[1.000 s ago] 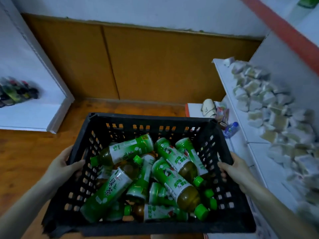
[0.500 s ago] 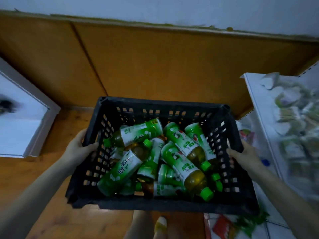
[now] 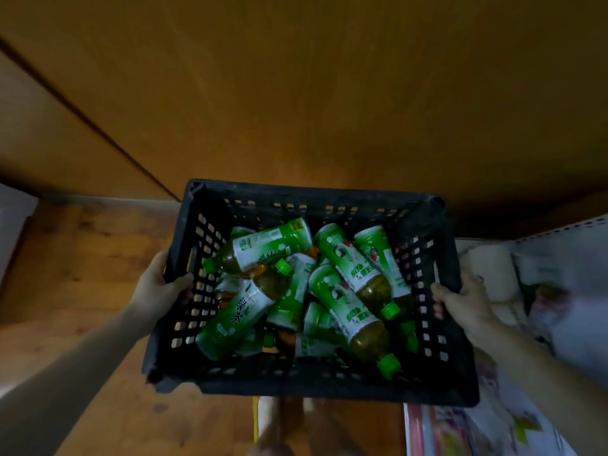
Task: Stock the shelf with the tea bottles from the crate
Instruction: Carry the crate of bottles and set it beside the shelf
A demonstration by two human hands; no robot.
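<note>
Black crate (image 3: 437,383) — heaped tea bottles (image 3: 348,307) — gripped by left hand (image 3: 158,287) and right hand (image 3: 460,301).

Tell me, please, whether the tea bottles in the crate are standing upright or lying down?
Lying down: the tea bottles lie on their sides, piled across each other inside the black crate, green caps pointing different ways.

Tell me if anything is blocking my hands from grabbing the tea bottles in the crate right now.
No object covers the tea bottles; the black crate is open on top. But the left hand and right hand both grip the crate's side walls, so neither is free to reach in.
</note>
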